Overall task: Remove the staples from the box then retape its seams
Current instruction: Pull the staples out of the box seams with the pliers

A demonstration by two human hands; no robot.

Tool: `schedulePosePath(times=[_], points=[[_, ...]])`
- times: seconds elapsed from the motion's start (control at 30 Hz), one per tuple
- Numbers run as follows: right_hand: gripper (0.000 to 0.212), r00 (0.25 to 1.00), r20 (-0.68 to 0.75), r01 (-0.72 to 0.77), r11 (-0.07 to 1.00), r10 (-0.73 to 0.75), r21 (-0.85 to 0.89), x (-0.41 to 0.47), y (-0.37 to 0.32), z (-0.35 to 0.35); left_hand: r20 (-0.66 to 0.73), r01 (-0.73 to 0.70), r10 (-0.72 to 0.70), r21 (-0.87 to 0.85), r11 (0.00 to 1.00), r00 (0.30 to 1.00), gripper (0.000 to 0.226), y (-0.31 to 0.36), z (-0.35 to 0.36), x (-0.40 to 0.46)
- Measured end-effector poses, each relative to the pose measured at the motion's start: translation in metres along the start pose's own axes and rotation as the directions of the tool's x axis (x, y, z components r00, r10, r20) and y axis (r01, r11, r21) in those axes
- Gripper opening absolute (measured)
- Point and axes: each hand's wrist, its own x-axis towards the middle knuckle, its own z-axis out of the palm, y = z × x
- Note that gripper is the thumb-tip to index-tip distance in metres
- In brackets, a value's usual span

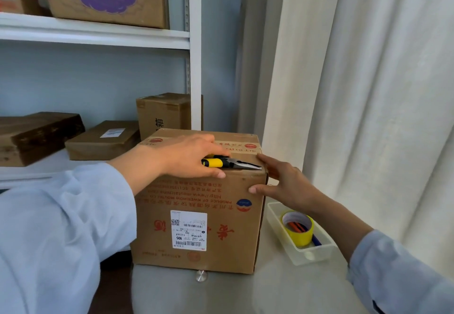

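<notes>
The box (196,215) sits on the table (221,294), shelf (93,33) behind at 11 o'clock, curtain (368,92) close at 3. The left hand (189,156) grasps yellow-handled pliers (228,163) on its top front edge, tips toward 3. The right hand (287,183), fingers straight, presses the box's right corner. Brown, red print, white label. Tape (298,230) lies in a tray (307,256) at 4.

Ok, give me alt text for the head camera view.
A person's left hand grips yellow-handled pliers atop a cardboard box, while the right hand steadies its corner. A tray holding yellow tape sits beside it.
</notes>
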Motion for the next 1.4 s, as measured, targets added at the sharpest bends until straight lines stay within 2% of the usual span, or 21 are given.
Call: schedulePosePath(times=[0.27,0.47,0.57,0.67,0.83,1.1,1.27,1.4], points=[[0.087,1.000,-0.019,-0.016,0.999,0.017,0.041,0.001,0.005,0.005,-0.090,0.148,-0.146,0.014,0.989,0.985,0.058,0.028,0.008,-0.020],[0.090,0.998,-0.034,-0.041,0.998,0.043,0.054,0.004,0.008,0.006,-0.260,0.296,-0.278,0.031,0.955,0.925,0.050,0.066,0.021,-0.034],[0.090,0.998,-0.031,-0.048,0.997,0.049,0.057,0.002,0.006,0.006,-0.277,0.334,-0.319,0.009,0.943,0.906,0.052,0.073,0.027,-0.038],[0.089,0.999,-0.024,-0.046,0.997,0.048,0.063,0.003,0.005,0.008,-0.177,0.303,-0.302,-0.019,0.953,0.937,0.058,0.063,0.013,-0.035],[0.087,0.998,-0.018,-0.053,0.996,0.054,0.067,0.004,0.006,0.011,-0.084,0.210,-0.198,0.170,0.963,0.977,0.062,0.044,-0.017,-0.023],[0.088,0.999,-0.024,-0.035,0.996,0.037,0.082,0.009,0.013,0.012,0.039,0.034,-0.038,0.097,0.995,0.999,0.056,0.013,-0.013,-0.007],[0.086,0.999,-0.023,-0.037,0.995,0.039,0.089,0.010,0.016,0.014,0.042,0.020,-0.021,0.028,0.999,0.999,0.051,0.009,-0.007,-0.006],[0.085,0.999,-0.028,-0.043,0.995,0.045,0.091,0.011,0.016,0.016,-0.027,0.106,-0.106,0.006,0.994,0.994,0.051,0.020,0.002,-0.018]])
